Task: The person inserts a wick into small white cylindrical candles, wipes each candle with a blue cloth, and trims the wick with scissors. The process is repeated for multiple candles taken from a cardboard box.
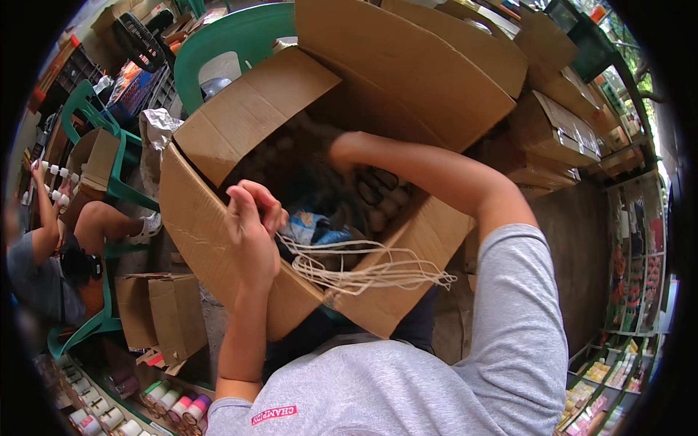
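A large open cardboard box [211,240] stands in front of me. My left hand [254,218] is raised over its left side, fingers curled and pinched. Strands of a bundle of white cord [356,272] run up to those fingers; the rest drapes over the box's near corner. My right hand [343,151] reaches into the far part of the box. It is blurred and its fingers are hidden. Below my right wrist lie black-handled scissors [374,187]. A blue and white plastic packet [305,227] sits nearer, and small pale round pieces [385,211] lie in the shadow.
Raised box flaps [407,65] stand at the far side. A green plastic chair [196,62] is behind the box. At left a seated person [47,254] holds a strand of white pieces. Spools [174,403] stand lower left; stacked cartons [556,134] are at right.
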Action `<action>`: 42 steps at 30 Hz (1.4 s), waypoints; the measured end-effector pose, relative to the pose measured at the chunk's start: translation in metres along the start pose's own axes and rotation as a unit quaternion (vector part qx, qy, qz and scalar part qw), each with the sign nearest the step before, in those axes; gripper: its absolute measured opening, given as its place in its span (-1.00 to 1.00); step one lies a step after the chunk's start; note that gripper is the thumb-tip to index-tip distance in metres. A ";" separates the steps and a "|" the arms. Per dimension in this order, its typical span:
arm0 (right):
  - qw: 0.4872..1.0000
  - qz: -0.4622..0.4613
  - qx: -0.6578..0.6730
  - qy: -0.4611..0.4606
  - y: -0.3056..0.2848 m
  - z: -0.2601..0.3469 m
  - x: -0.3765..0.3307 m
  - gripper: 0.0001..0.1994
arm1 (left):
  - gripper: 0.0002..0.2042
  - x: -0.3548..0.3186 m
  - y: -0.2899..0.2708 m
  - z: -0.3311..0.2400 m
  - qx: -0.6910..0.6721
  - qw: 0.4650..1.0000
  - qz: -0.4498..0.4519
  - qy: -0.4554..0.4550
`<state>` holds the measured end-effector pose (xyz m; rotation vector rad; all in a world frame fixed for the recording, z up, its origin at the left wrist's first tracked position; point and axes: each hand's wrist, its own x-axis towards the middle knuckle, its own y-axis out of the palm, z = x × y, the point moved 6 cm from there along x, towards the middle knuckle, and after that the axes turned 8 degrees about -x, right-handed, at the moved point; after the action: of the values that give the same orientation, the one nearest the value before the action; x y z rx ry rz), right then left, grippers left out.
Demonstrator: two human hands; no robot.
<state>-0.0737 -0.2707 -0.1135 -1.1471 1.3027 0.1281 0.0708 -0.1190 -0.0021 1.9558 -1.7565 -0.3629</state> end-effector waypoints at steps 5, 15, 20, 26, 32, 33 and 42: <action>0.973 -0.216 0.081 0.012 -0.050 -0.029 0.089 -0.69 | -0.64 0.002 0.012 0.001 0.067 0.995 0.043 -0.067; 0.944 -0.316 0.088 0.023 -0.028 -0.041 0.107 -0.68 | -0.89 0.003 0.008 0.007 0.104 0.992 0.012 -0.073; 0.940 -0.283 0.192 0.018 -0.047 -0.031 0.022 -0.67 | -0.69 0.004 0.011 0.004 0.207 0.976 -0.018 -0.058; 0.761 -0.193 0.616 -0.072 -0.006 -0.020 -0.111 -0.64 | -0.48 0.002 0.021 0.007 0.361 0.928 0.037 -0.082; 0.660 -0.209 0.698 -0.185 0.010 -0.002 -0.160 -0.70 | -0.53 -0.007 0.038 0.016 0.376 0.904 0.179 -0.099; 0.663 -0.202 0.693 -0.200 0.013 0.000 -0.163 -0.70 | -0.55 -0.008 0.036 0.018 0.352 0.911 0.188 -0.098; 0.794 -0.127 0.542 -0.247 0.046 -0.013 -0.151 -0.72 | -0.55 -0.016 0.037 0.035 0.403 0.850 0.291 -0.174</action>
<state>-0.1638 -0.1816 -0.0189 -0.2240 0.5353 -0.4560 0.0194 -0.1120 -0.0141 1.7336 -2.9707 0.3219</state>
